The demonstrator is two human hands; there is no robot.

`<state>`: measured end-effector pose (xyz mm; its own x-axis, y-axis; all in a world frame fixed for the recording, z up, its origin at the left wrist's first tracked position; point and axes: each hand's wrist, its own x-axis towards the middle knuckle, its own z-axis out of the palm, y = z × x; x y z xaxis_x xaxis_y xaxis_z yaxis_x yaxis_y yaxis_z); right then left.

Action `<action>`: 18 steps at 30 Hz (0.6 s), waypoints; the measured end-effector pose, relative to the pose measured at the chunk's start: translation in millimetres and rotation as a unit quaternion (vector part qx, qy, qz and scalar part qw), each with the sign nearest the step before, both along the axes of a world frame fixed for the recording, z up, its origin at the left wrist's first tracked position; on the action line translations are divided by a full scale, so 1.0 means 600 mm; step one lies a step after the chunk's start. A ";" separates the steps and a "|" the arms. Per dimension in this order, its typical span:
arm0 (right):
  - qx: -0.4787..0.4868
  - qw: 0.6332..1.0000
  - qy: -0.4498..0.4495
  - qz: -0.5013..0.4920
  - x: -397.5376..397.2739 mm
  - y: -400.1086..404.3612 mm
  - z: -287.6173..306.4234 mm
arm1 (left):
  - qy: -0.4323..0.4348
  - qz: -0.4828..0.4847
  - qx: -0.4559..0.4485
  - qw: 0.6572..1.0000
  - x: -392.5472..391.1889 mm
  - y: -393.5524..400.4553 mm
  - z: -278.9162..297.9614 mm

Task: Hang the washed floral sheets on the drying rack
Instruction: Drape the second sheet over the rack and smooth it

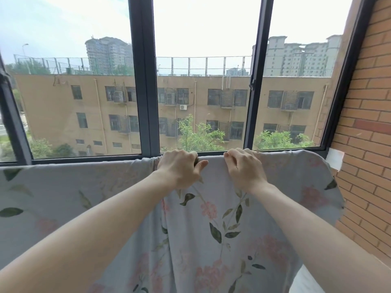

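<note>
A dark-framed window [146, 81] fills the upper half of a balcony, looking out on a tan multi-storey building [190, 111], green treetops and pale high-rises under a bright, hazy sky. A brick wall [368, 115] runs down the side to the right of the window, with a small white patch [335, 158] stuck on it near the sill.

Just below the window's lower frame, a pale blue-grey floral sheet [211, 229] printed with pink blossoms and dark green leaves hangs draped over a horizontal support, which the cloth hides completely. The fabric stretches from the left edge of the view across to a rounded corner near the brick wall and falls out of view at the bottom. Directly under the window's central post, the cloth bunches into vertical folds.

Two bare forearms reach up from the bottom of the view to the sheet's top edge. The left hand [179, 168] grips the gathered fabric beneath the central post, fingers curled over the top and thumb pressing on the near side. The right hand [243, 166] sits just beside it, toward the brick wall, fingers hooked over the same top edge and holding the cloth. The hands are close but apart.
</note>
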<state>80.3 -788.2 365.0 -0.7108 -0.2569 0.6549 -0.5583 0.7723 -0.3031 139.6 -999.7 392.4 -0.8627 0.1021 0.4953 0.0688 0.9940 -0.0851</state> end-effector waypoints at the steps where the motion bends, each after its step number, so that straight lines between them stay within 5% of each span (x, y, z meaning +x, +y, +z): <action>1: 0.007 1.000 0.001 -0.008 -0.003 0.000 -0.004 | -0.006 -0.001 0.004 1.000 0.004 -0.002 -0.001; 18: -0.014 0.996 0.084 0.004 -0.029 0.001 -0.029 | 0.081 0.083 0.087 0.989 0.127 -0.191 -0.031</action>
<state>62.9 -787.4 347.4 -0.5893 -0.2421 0.7708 -0.6087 0.7603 -0.2266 216.0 -1114.2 373.7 -0.7680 -0.1333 0.6264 -0.0967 0.9910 0.0923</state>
